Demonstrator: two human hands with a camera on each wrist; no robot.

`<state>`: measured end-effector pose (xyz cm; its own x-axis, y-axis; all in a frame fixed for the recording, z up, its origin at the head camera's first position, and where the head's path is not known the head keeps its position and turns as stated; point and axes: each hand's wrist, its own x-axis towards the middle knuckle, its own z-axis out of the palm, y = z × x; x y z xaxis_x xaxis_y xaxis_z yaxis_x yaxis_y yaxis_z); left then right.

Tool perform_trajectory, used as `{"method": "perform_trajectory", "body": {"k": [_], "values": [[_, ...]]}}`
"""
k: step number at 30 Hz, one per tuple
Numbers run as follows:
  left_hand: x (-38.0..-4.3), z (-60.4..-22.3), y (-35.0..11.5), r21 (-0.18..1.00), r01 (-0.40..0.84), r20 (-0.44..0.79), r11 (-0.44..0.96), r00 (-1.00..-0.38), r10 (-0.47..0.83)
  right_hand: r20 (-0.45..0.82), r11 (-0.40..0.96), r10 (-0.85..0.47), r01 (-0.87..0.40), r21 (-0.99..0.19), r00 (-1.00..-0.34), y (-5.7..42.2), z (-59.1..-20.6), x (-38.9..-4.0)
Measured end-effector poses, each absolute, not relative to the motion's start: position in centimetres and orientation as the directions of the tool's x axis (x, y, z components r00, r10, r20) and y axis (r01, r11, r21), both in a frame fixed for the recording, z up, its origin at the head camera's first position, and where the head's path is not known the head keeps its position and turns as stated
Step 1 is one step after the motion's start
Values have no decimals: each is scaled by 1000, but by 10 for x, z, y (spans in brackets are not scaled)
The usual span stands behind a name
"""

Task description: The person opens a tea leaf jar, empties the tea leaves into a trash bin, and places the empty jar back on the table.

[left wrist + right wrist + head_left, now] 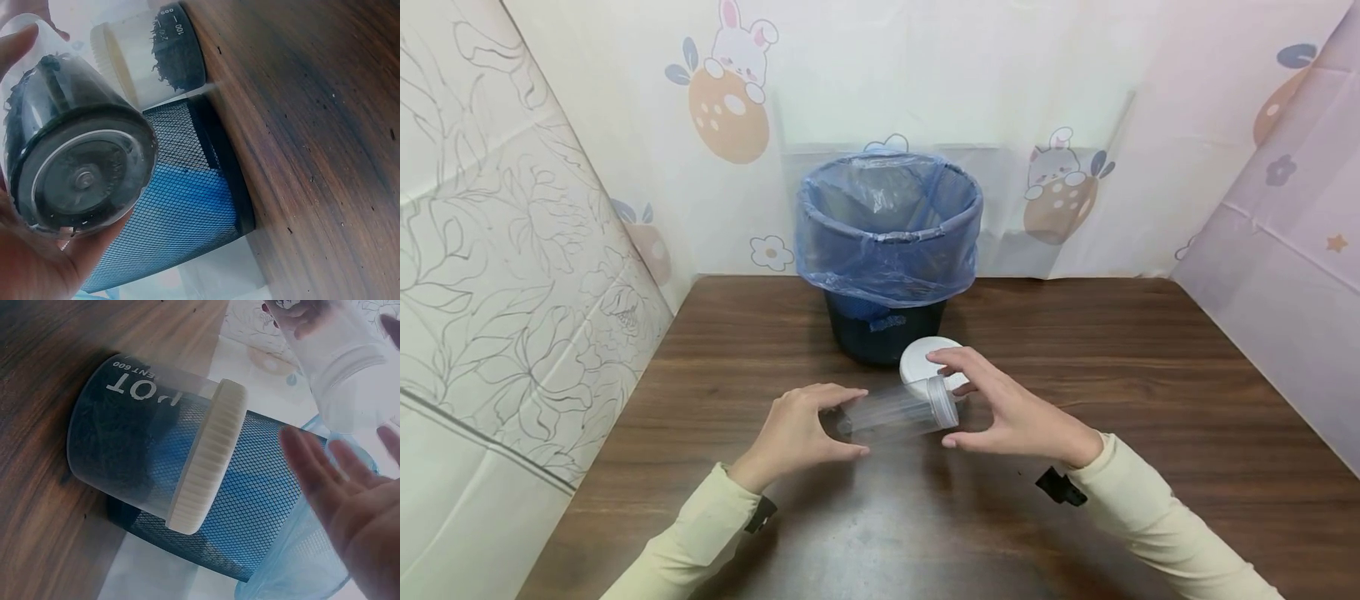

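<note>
A clear plastic jar (895, 410) with a threaded open mouth lies tilted above the table, mouth toward the right. My left hand (797, 429) grips it near its base, thumb below and fingers above. Dark patches with ragged edges show through the base end of this jar (81, 156) in the left wrist view. By the mouth is my right hand (1011, 408), fingers spread and apart from the jar in the right wrist view. Just beyond stands a second jar (134, 434), white-lidded, with dark contents in its lower part; its ribbed lid (917, 358) is partly hidden by my right hand.
A black mesh bin (887, 333) lined with a blue plastic bag (887, 271) stands at the back of the brown wood table (715, 350), right behind the lidded jar. Patterned cloth hangs behind and at both sides. Small dark specks dot the tabletop.
</note>
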<state>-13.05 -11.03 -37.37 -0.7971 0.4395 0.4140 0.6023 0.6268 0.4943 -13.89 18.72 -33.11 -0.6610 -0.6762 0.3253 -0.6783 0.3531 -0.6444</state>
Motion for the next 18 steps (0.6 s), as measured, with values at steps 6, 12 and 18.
{"method": "perform_trajectory", "body": {"k": [6,12,18], "values": [[-129,-375,-110,510,588,394,628,-809,437,222,512,-612,-594,-621,-759,186,-330,-135],[-129,-375,-110,508,594,403,624,-804,438,271,421,-680,-666,-616,-681,187,-330,-138],[-130,-375,-112,475,615,428,629,-786,446,257,437,-671,-651,-621,-696,186,-329,-137]]}}
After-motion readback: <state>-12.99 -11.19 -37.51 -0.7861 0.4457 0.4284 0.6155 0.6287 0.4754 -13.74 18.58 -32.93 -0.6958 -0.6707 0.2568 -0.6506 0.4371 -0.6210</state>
